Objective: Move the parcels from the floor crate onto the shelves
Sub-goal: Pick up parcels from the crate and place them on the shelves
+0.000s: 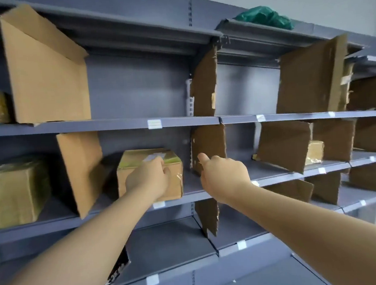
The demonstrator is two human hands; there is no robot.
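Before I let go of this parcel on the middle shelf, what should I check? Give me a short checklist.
1. Parcel sits flat on the middle shelf: ok.
2. Parcel set back from the shelf's front edge: cannot tell, the forearm hides part of it.
3. Left hand grips the parcel's top front edge: ok.
4. Right hand holds nothing: ok.
5. Gap between the parcel and the cardboard divider on its right: ok.
6. Label on top readable: cannot tell, blurred.

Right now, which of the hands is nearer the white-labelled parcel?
Left. The left hand holds the parcel; the right hand is off to its right, apart, by the cardboard divider.
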